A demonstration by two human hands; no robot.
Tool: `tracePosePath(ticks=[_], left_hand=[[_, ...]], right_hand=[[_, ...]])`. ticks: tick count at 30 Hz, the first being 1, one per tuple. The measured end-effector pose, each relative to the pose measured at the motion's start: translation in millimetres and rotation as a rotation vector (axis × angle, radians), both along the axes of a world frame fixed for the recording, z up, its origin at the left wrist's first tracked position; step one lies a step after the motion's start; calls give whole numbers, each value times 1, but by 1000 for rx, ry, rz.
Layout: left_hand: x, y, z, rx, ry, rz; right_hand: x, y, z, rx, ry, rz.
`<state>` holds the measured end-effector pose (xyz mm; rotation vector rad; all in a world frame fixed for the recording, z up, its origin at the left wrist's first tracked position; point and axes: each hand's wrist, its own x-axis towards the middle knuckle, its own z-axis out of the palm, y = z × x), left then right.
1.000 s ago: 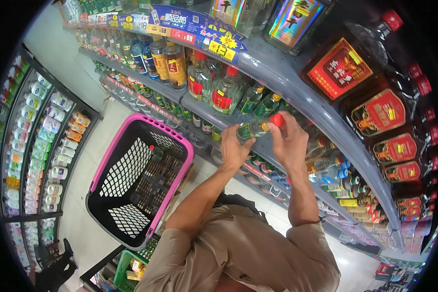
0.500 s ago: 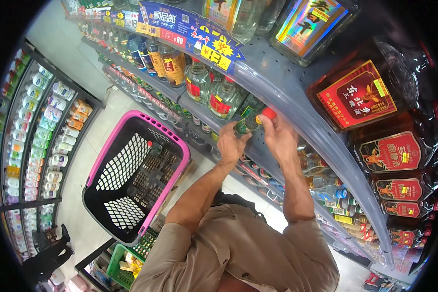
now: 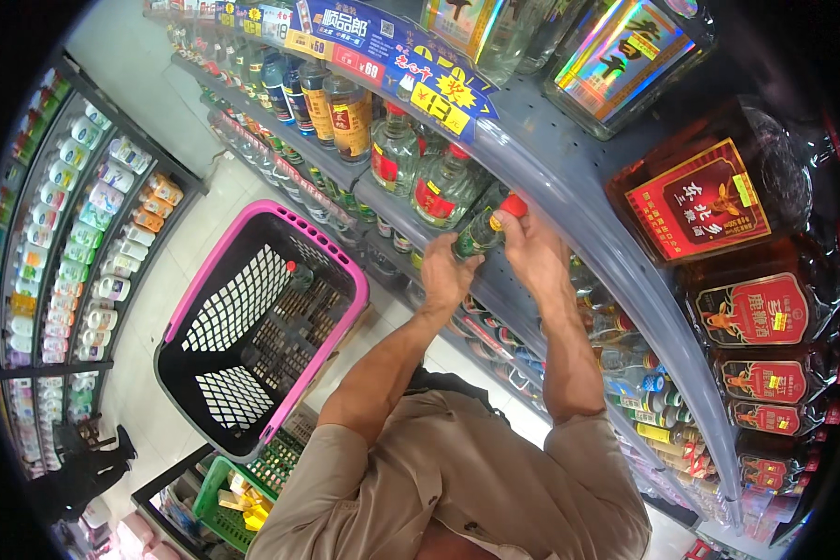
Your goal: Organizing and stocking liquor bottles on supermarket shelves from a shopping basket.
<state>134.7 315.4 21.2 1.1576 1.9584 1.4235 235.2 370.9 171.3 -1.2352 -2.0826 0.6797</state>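
Note:
Both hands are on a small glass liquor bottle [image 3: 479, 235] with a green label and a red cap, held tilted at the edge of a middle shelf. My left hand [image 3: 450, 273] wraps its fingers round the lower body. My right hand [image 3: 538, 247] grips the bottle at its neck, by the red cap. Just beyond stand clear, round-bodied bottles [image 3: 439, 191] with red labels and caps. Another bottle partly shows behind the held one. To the left, a black shopping basket [image 3: 171, 322] with a pink rim has one red-capped bottle [image 3: 299, 277] inside.
An upper shelf's curved clear edge [image 3: 616, 243] overhangs my right hand and carries large dark bottles [image 3: 695, 201] with red labels. Across the tiled floor [image 3: 149, 373] stands a rack of white and coloured bottles [image 3: 93, 233]. A green crate [image 3: 219, 495] sits at lower left.
The view has shifted slightly, so the shelves and basket appear displaced. Both hands keep hold of the bottle, with little change in their grip.

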Motion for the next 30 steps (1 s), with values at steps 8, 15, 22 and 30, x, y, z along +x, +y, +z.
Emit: tracePosePath(ticks=[8,15,22,30], left_hand=[[-4,-2,-3,25,78,-44],[-11,-20,6,85,55,-55],[-43,-92,2,209,88,25],[-88,-210,0,188,-34,157]], right_hand=[[-4,8,4,-98,-129,16],[0,1,10,56,-192,-16],[11,-70,25,240,-25,-50],[-61,-165,-39,-213,-257,439]])
